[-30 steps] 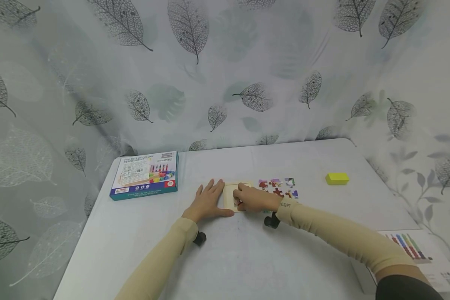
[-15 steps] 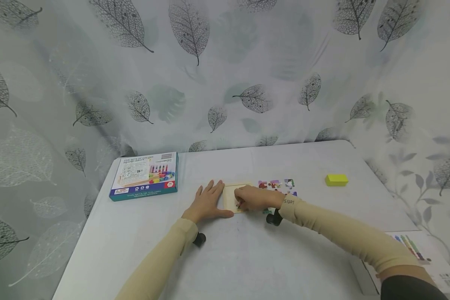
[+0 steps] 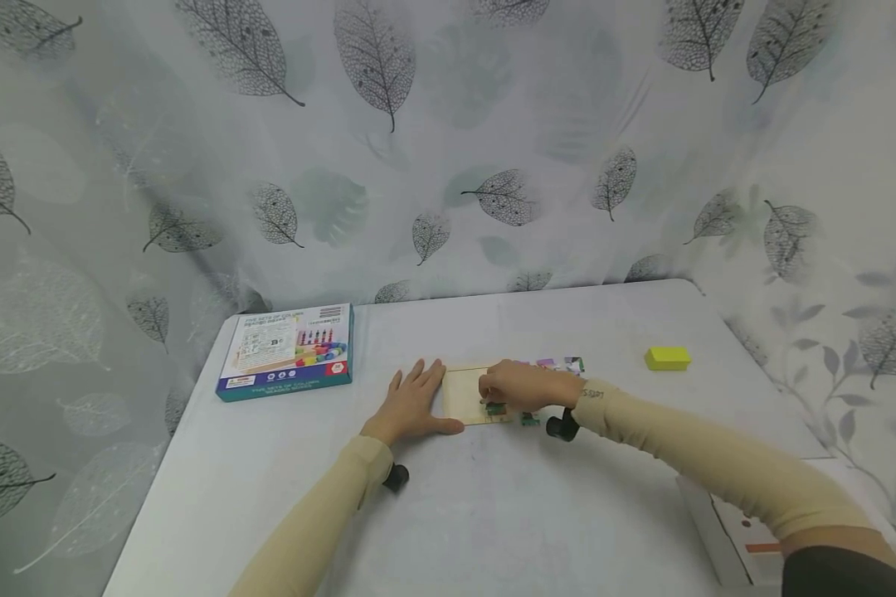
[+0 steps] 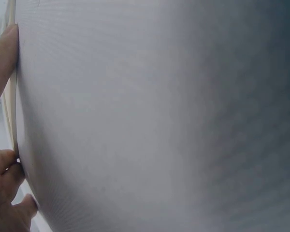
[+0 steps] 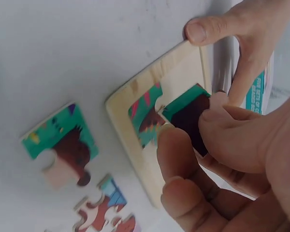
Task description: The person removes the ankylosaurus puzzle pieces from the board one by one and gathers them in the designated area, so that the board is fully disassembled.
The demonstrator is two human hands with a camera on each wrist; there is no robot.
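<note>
A shallow pale wooden puzzle tray lies on the white table. My left hand rests along its left side with fingers spread, the thumb touching a corner. Over the tray, my right hand pinches a green and dark brown puzzle piece between thumb and fingers, slightly tilted. Beside it, a green piece with pink and brown shapes sits in one tray corner. Outside the tray lies a green and brown piece. The left wrist view shows mostly tabletop and some fingertips.
Several loose puzzle pieces lie right of the tray, partly hidden by the right arm. A teal-edged bead game box stands at the back left. A yellow block is far right, and a white box near front right.
My right hand has shifted right across the tray. A green puzzle piece now shows in the tray's lower right. My left hand has stayed in place.
</note>
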